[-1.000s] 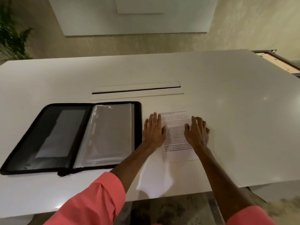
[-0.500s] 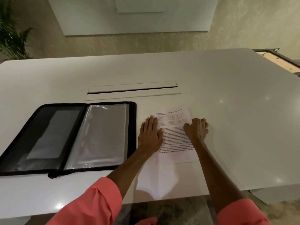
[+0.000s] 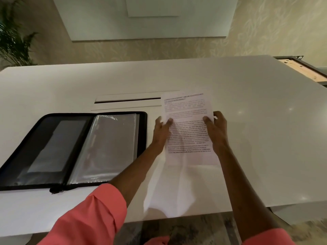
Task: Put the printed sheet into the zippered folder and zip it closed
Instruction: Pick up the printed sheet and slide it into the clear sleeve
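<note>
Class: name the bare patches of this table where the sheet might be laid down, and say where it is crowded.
Bare: the table right of the sheet, and the far strip beyond the slot. Crowded: the left, filled by the open folder.

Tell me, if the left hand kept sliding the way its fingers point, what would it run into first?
Probably the cable slot in the table. The left hand, gripping the printed sheet, points away from the person, passing right of the zippered folder. Depth is uncertain.
</note>
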Available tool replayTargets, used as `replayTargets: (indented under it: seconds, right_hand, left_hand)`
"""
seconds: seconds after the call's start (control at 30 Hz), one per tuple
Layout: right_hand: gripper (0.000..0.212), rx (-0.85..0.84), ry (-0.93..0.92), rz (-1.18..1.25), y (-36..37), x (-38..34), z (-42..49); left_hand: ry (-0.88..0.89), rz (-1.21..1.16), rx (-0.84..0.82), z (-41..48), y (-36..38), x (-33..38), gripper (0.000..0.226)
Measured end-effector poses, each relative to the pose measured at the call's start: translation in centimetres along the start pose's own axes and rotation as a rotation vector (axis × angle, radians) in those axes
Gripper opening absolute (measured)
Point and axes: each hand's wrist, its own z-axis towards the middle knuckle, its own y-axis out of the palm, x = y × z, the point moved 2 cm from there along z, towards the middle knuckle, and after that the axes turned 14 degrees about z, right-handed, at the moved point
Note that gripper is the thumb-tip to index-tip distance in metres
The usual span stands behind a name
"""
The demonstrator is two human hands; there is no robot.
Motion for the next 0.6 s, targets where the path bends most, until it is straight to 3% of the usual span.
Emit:
replayTargets:
  seconds: [0.1, 0.37, 0.6]
  right_hand:
    - [0.009, -0.015, -0.086, 0.043, 0.2, -1.6, 0.3]
    - [0.019, -0.051, -0.358, 0.266, 0.9, -3.7, 0.8]
    - [0.024, -0.036, -0.228, 0.335, 0.9, 1.1, -0.9]
  left_hand:
    - [0.179, 0.007, 0.003, 0.3, 0.3, 2.5, 0.034]
    - [0.536, -0.025, 0.134, -1.1, 1.5, 7.4, 0.034]
    - [0.409, -0.097, 0.086, -2.0, 1.6, 2.9, 0.036]
